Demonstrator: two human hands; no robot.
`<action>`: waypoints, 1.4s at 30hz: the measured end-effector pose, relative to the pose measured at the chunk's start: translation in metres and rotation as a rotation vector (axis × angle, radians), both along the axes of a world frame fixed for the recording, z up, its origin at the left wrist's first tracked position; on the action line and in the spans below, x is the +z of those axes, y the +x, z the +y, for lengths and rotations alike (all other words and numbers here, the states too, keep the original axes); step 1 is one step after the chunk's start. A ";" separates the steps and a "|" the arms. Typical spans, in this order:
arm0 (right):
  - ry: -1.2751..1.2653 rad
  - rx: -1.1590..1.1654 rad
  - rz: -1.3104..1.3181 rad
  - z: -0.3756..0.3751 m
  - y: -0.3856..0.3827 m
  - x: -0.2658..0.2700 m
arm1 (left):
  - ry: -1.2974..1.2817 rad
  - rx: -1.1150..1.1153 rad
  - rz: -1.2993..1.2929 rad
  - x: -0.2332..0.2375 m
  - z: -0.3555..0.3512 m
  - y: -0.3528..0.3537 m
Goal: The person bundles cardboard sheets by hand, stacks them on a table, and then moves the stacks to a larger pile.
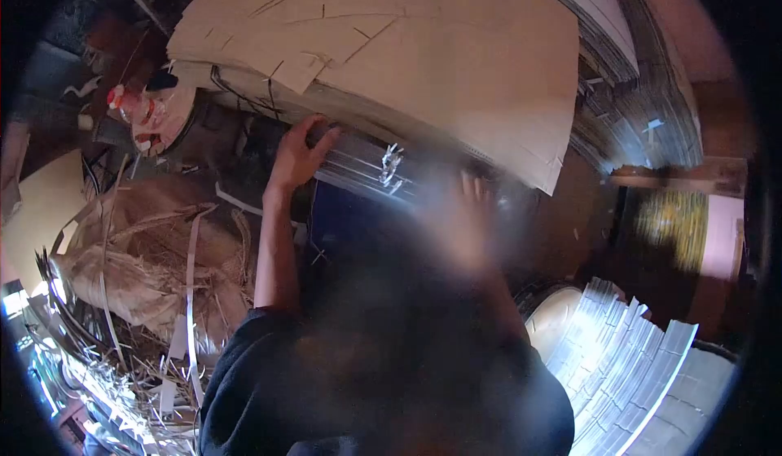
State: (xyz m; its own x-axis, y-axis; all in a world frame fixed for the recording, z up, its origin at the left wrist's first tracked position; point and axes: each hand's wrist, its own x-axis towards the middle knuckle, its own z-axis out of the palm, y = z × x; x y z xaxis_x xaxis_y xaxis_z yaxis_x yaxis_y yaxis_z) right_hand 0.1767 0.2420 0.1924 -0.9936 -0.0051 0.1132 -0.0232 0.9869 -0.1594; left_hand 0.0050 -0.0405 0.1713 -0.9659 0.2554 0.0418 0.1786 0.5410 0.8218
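Note:
In front of me lies a stack of long grey strips (pixel 358 169), with a torn bit of shiny silvery material (pixel 391 163) on top. At its left end is my left hand (pixel 301 158), thumb and fingers curled about the end of the stack. Toward the right end rests my right hand (pixel 462 228), smeared by a hazy patch in the view, its fingertips pointing away from me. How its fingers close is hidden by the haze. Just beyond both hands rises a large pile of brown cardboard sheets (pixel 456 57).
Left of me sits a brown sack (pixel 134 273) with loose straps and scraps around it. Stacked grey-white sheets (pixel 619 366) stand close at my right. More sheet stacks (pixel 652 89) are at the back right. A red-and-clear plastic item (pixel 134 110) lies back left.

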 end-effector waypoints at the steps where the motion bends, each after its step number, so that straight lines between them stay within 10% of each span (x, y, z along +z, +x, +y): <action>1: -0.027 0.032 0.009 0.000 -0.002 -0.005 | 0.000 -0.008 0.004 -0.001 0.002 -0.001; 13: -0.610 -0.033 0.081 0.011 -0.039 0.057 | 0.624 0.380 0.078 0.014 -0.028 -0.007; 20: -1.519 -0.032 0.546 0.084 -0.001 -0.038 | 0.936 -0.427 -0.081 0.065 0.083 0.041; 31: -1.907 -0.161 0.729 0.046 0.017 -0.141 | 0.608 -0.472 -0.033 0.093 0.108 0.077; 38: -2.202 -0.198 0.294 0.059 0.039 -0.053 | 0.374 -0.413 0.099 0.069 0.134 0.116; 42: -1.958 -0.382 0.320 0.048 0.042 -0.048 | 0.210 -0.275 0.388 0.068 0.148 0.119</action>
